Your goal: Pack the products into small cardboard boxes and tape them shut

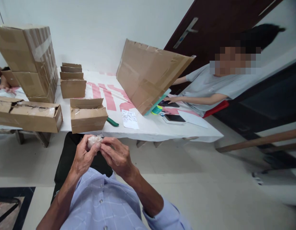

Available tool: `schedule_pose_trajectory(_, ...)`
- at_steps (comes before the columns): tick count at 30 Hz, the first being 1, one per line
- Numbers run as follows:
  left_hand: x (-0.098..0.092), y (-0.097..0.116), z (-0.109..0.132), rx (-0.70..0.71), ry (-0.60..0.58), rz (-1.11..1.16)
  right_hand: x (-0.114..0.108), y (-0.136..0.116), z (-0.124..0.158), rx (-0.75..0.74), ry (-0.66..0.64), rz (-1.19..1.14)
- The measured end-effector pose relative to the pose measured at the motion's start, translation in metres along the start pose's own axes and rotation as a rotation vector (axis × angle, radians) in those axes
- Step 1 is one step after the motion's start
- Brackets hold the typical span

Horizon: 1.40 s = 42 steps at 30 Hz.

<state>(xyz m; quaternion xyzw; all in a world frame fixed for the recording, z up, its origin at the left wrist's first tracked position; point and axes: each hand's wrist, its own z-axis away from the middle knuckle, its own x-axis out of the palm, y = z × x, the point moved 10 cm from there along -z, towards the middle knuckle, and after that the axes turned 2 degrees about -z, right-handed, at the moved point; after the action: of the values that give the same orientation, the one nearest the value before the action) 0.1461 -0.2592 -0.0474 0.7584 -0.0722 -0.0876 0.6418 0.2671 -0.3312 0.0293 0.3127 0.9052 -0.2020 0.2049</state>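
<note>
A small whitish bundle in clear plastic wrap (93,140) is held up over my lap, just in front of the table edge. My left hand (83,156) is closed around it, thumb on the near side. At its right end, my right hand (118,156) pinches the plastic between thumb and fingers. What is inside the wrap I cannot make out. Just beyond my hands stands an open cardboard box (89,119) at the table's front edge. A green-handled tool (112,121) lies beside that box, and a printed paper sheet (130,119) rests farther right.
Tall stacked cartons (35,60) and a long carton (35,116) stand at the left. Narrow boxes (73,86) line up behind. A large leaning cardboard panel (152,73) partly screens a co-worker (198,86) on the right. A phone (175,118) and a tape roll (157,110) lie nearby.
</note>
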Motion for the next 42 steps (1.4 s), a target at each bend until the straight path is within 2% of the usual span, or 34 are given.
schedule_pose_trajectory(6,-0.004,0.000,-0.001,0.008,0.000,0.021,0.007,0.004,0.005,0.089,-0.069,-0.106)
schedule_pose_trajectory(11,0.005,0.002,0.001,0.001,-0.084,-0.009,-0.017,0.012,0.001,0.137,0.106,-0.117)
schedule_pose_trajectory(14,0.009,0.004,0.003,0.012,-0.118,-0.018,-0.019,0.019,-0.003,0.169,0.128,-0.120)
schedule_pose_trajectory(21,0.012,0.004,0.003,0.079,-0.159,-0.041,-0.004,0.038,-0.001,0.347,0.035,-0.270)
schedule_pose_trajectory(26,0.008,0.006,0.003,0.087,-0.085,-0.043,0.003,0.044,0.011,0.474,0.077,-0.407)
schedule_pose_trajectory(30,0.002,0.009,0.001,0.126,-0.048,-0.128,0.019,0.054,0.027,0.597,0.116,-0.515)
schedule_pose_trajectory(39,0.010,0.018,-0.007,0.220,-0.180,-0.149,0.054,0.071,0.052,0.799,0.169,-0.743)
schedule_pose_trajectory(42,0.008,0.013,-0.008,0.181,-0.159,-0.119,0.063,0.074,0.055,0.833,0.143,-0.782)
